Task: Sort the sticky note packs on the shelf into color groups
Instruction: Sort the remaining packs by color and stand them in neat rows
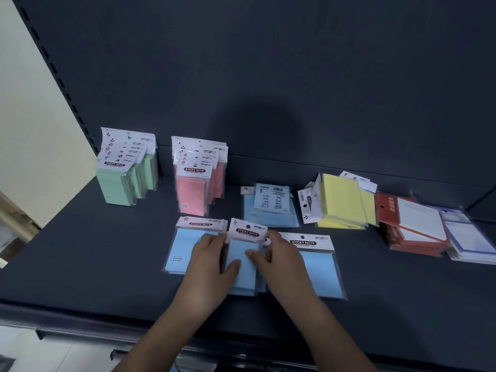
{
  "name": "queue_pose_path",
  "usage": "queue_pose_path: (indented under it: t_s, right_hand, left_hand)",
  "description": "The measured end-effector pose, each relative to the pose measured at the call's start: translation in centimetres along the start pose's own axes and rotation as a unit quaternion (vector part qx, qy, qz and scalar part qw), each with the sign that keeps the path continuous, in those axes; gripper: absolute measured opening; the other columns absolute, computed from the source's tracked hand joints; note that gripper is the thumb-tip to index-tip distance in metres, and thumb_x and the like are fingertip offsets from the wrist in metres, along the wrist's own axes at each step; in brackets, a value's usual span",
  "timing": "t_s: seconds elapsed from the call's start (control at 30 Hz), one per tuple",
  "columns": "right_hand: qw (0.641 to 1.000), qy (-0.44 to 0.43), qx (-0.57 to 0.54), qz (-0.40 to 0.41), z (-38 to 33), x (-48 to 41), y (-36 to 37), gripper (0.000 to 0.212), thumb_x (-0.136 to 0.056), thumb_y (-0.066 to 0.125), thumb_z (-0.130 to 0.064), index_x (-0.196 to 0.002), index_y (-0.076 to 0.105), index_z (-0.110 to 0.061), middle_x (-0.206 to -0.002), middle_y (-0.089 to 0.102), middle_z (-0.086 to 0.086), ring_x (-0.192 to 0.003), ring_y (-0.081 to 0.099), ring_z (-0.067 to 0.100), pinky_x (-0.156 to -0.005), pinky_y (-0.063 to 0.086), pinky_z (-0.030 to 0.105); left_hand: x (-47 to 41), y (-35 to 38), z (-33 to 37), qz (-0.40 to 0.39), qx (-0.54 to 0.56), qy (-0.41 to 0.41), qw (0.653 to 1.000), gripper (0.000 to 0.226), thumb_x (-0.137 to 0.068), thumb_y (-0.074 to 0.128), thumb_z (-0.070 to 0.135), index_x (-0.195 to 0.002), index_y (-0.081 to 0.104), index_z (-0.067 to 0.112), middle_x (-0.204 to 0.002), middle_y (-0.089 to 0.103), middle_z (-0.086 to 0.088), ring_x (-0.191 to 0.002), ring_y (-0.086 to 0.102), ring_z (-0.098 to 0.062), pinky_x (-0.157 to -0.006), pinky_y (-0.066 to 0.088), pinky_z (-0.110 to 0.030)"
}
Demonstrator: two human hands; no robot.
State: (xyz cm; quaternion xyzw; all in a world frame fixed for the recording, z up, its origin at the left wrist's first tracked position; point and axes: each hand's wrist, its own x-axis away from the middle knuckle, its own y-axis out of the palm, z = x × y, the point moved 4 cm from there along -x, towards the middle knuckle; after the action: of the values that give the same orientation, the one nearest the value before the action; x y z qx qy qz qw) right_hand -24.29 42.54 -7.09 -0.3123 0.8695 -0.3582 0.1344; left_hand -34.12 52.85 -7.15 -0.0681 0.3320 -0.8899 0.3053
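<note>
**Desk:** First entry, the hands?

**Operator:** On my feed the left hand (209, 264) and right hand (284, 261) are both on one item, the held blue pack (244, 267). Each thumb lies on its front face. The fingers of each hand curl round a side edge, so it is clamped from left and right. Its white header card is raised and tilted toward the back, and its print is blurred.

**Desk:** Location of that item?

**Operator:** Front row, middle, on the dark shelf (80, 264).
- The left blue pack (182, 248) lies flat just beside it, partly hidden by the left hand.
- The right blue pack (322, 272) lies flat on the other side, partly hidden by the right hand.
- I cannot tell whether the held pack overlaps either one.

**Desk:** Remaining stock?

**Operator:** Back row, left to right:
- Green packs (126, 183): a bunch standing upright near the back panel (295, 76).
- Pink packs (193, 191): a bunch standing upright, apart from the green.
- Rear blue packs (279, 220): lying flat, with a smaller one face down on top and its barcode showing.
- Yellow packs (341, 202): a loose stack with headers to the left and the top ones tilted.
- Red packs (410, 237): a fanned flat stack with white note faces up.
- White packs (469, 240): blue-edged, at the far right, touching the red stack.
</note>
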Motion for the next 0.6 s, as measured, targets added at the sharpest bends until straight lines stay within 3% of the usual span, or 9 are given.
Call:
queue_pose_path:
  t_s: [0.1,0.2,0.3,0.37,0.43,0.5,0.6]
  right_hand:
    - [0.998,-0.002,0.069,0.008,-0.1,0.1,-0.1,0.058,-0.091,0.051,-0.045,-0.138,0.032,-0.016,-0.106,0.061,0.001,-0.101,0.056,0.018,-0.077,0.038,0.026]
    - [0.994,0.007,0.113,-0.012,0.0,0.4,0.1,0.064,-0.095,0.042,-0.046,-0.146,0.016,-0.017,-0.115,0.060,0.007,-0.106,0.055,0.022,-0.082,0.040,0.028]
    - [0.993,0.008,0.101,-0.051,0.1,0.1,0.2,0.056,-0.098,0.038,-0.039,-0.146,0.019,-0.016,-0.117,0.060,0.009,-0.110,0.054,0.022,-0.086,0.039,0.028]
    - [0.994,0.018,0.077,-0.072,0.3,-0.4,0.0,0.054,-0.098,0.039,-0.036,-0.145,0.023,-0.015,-0.125,0.057,0.009,-0.117,0.051,0.023,-0.092,0.039,0.029]
    - [0.994,0.018,0.063,-0.085,0.4,-0.6,-0.2,0.053,-0.098,0.040,-0.035,-0.144,0.024,-0.016,-0.128,0.056,0.008,-0.118,0.050,0.023,-0.096,0.040,0.029]
    - [0.995,0.022,0.058,-0.085,0.5,-0.6,-0.4,0.056,-0.096,0.042,-0.038,-0.145,0.022,-0.019,-0.127,0.056,0.007,-0.117,0.051,0.023,-0.095,0.040,0.030]
    - [0.997,0.032,0.067,-0.031,0.7,-1.3,-1.4,0.056,-0.094,0.045,-0.043,-0.143,0.027,-0.025,-0.115,0.059,0.006,-0.108,0.054,0.022,-0.084,0.040,0.027]
  left_hand:
    - [0.2,0.3,0.3,-0.031,0.015,-0.006,0.999,0.040,-0.088,0.061,0.016,-0.126,0.050,0.018,-0.106,0.048,0.007,-0.102,0.049,-0.010,-0.093,0.042,-0.021]
    - [0.3,0.6,0.7,-0.061,0.076,-0.032,0.995,0.042,-0.087,0.061,0.012,-0.127,0.049,0.020,-0.113,0.052,0.007,-0.107,0.052,-0.008,-0.097,0.043,-0.024]
    - [0.6,1.2,1.5,-0.066,0.156,-0.031,0.985,0.041,-0.086,0.060,0.004,-0.107,0.050,0.038,-0.109,0.053,0.016,-0.103,0.052,0.002,-0.090,0.042,-0.012]
    - [0.7,1.7,1.7,-0.061,0.187,-0.032,0.980,0.047,-0.085,0.058,0.000,-0.099,0.047,0.043,-0.113,0.054,0.011,-0.107,0.054,-0.001,-0.094,0.043,-0.016]
    - [0.7,2.0,1.9,-0.057,0.216,-0.045,0.974,0.051,-0.084,0.058,-0.003,-0.100,0.046,0.043,-0.118,0.054,0.007,-0.112,0.053,-0.007,-0.101,0.042,-0.026]
    - [0.5,2.1,2.0,-0.060,0.238,-0.057,0.968,0.052,-0.083,0.059,-0.004,-0.102,0.046,0.043,-0.119,0.051,0.011,-0.116,0.050,-0.006,-0.104,0.039,-0.027]
    - [-0.6,2.0,2.5,-0.061,0.225,-0.031,0.972,0.056,-0.084,0.058,-0.003,-0.122,0.042,0.035,-0.129,0.047,0.010,-0.124,0.043,-0.006,-0.109,0.034,-0.028]
